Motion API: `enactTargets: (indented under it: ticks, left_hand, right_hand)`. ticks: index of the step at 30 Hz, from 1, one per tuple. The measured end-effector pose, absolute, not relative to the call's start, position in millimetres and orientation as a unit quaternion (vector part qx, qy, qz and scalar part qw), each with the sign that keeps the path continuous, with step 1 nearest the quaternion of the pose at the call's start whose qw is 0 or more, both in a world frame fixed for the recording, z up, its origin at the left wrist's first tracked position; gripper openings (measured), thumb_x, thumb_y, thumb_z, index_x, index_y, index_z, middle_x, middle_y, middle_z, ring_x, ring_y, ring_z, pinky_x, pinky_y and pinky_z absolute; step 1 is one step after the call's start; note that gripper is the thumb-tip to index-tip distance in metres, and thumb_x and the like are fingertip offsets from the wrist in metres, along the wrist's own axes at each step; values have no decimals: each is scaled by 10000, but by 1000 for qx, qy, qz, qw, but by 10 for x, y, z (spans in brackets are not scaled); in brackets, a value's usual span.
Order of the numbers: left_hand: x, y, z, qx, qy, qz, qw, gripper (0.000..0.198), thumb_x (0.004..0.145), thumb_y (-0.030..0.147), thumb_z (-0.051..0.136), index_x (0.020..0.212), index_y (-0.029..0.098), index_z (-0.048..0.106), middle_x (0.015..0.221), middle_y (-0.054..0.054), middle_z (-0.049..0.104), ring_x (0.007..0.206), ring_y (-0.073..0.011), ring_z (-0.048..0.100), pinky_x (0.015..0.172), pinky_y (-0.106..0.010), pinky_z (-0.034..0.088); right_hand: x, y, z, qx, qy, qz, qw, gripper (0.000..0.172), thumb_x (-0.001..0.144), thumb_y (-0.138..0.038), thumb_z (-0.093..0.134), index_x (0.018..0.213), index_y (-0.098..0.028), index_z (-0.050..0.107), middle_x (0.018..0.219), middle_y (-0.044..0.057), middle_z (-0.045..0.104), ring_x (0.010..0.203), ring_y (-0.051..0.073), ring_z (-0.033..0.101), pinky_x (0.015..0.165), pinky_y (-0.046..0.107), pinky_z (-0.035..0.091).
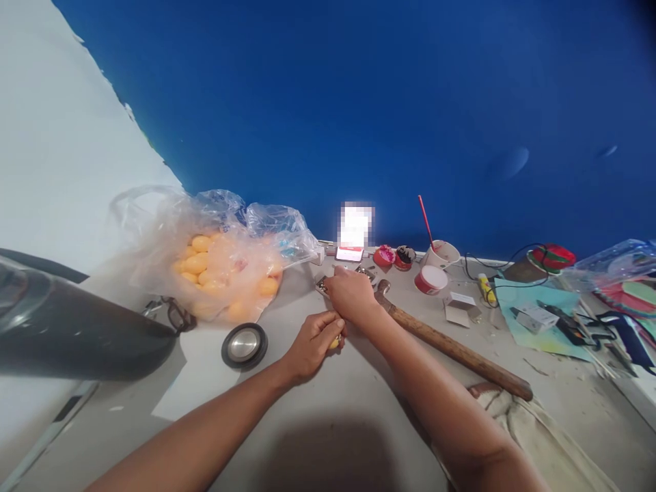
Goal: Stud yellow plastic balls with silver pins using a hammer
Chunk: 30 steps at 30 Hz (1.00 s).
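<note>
two hands: left fingers (pixel 328 321) clenched round yellow piece (pixel 335 343), right fingers (pixel 335 281) grasping metal tool (pixel 320 283), tip toward wall (pixel 359 102)

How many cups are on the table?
2. A white cup with a red stick stands by the blue wall. A red cup sits just in front of it, beyond the hammer. More may be hidden on the messy right side.

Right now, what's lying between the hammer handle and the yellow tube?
A small white box lies on the table between the hammer and the yellow tube, as the head view shows.
</note>
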State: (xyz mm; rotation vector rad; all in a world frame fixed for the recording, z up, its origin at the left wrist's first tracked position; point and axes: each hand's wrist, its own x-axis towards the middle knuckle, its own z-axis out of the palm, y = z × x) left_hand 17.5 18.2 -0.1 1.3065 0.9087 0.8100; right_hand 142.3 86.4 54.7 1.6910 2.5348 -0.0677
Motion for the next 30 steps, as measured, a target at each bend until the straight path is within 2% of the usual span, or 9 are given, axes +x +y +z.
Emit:
enactTargets:
  ticks: [9,13,20,30]
  left_hand:
    - [175,176,-7,567,402,353,626,466,916,591,553,748,158,588,615,-31,618,540,-114,483,532,-243,362]
    - [185,181,-18,566,396,353,631,466,915,596,552,755,160,584,612,-29,619,516,-105,460,506,-236,340]
    - [176,183,-31,571,396,352,628,455,913,583,555,751,159,584,601,-29,615,499,-101,453,498,-240,344]
    - [177,180,-8,569,396,348,631,430,925,552,541,754,160,583,628,-29,619,506,-98,457,505,-241,357]
  right_hand:
    - [1391,908,474,571,820,-16,40,316,1009,-176,456,1113,-221,751,1122,127,718,1012,253,723,770,320,558]
    - [1391,925,448,567,822,-17,42,314,1001,-169,464,1051,-217,770,1107,129,721,988,253,734,767,323,559]
    - [1388,918,358,572,820,-6,24,313,982,-104,429,1112,-145,711,1124,167,710,975,254,741,780,331,561]
    - [1418,909,350,593,805,-6,14,298,1040,-247,370,1129,-147,637,1018,168,749,930,285,754,748,359,556]
